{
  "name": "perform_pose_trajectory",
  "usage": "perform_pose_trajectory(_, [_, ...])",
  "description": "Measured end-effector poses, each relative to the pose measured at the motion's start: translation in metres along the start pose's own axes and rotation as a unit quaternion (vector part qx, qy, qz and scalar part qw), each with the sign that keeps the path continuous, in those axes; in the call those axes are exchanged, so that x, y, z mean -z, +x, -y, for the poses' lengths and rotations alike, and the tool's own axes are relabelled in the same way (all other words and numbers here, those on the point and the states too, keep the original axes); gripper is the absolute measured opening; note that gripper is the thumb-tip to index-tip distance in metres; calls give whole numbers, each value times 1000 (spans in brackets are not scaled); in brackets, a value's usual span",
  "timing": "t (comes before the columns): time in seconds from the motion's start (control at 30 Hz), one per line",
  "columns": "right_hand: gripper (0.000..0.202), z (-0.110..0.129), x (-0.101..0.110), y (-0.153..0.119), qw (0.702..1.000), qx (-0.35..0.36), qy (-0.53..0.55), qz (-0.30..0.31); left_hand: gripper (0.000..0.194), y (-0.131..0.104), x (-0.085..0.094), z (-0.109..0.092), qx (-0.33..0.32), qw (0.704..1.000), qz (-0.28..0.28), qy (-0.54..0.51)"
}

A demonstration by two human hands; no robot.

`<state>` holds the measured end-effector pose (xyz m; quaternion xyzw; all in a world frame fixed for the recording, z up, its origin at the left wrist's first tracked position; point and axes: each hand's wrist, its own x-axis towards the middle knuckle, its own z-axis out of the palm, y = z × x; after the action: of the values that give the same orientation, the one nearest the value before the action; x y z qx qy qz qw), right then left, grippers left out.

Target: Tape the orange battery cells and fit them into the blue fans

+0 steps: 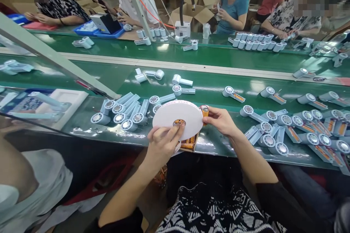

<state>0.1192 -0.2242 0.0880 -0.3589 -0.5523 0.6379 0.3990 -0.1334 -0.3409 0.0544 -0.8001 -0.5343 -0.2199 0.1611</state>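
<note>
A white tape roll (166, 114) is tilted in front of me, over the near edge of the green bench. My left hand (164, 140) holds the roll, with fingers at its central hole. In my right hand (220, 120) an orange battery (205, 113) is pinched between thumb and fingers, at the roll's right rim. Whether the battery touches the tape I cannot tell. Below the roll, partly covered by it, a small box (194, 145) holds more orange batteries (188, 143).
Light-blue handheld fan bodies (132, 116) lie piled on the left; more fans (286, 120), several with orange batteries, crowd the right. A green conveyor (207, 87) runs across. A slanted metal post (60, 62) stands left. Several people sit or stand opposite; another person's arm (13, 160) is at left.
</note>
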Motion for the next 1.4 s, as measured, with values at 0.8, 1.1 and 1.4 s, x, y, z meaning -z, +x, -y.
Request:
perform_pose_trajectory(0.8, [61, 5, 112, -28, 879, 242, 107, -398, 39, 38, -50, 80, 70, 970, 180, -149])
perform_pose_trajectory(1.1, [59, -3, 125, -68, 830, 268, 68, -484, 27, 222, -184, 91, -44, 967, 252, -17])
perform_pose_trajectory(1.4, [56, 9, 145, 8, 917, 185, -16, -353, 34, 218, -208, 99, -153, 936, 312, -62])
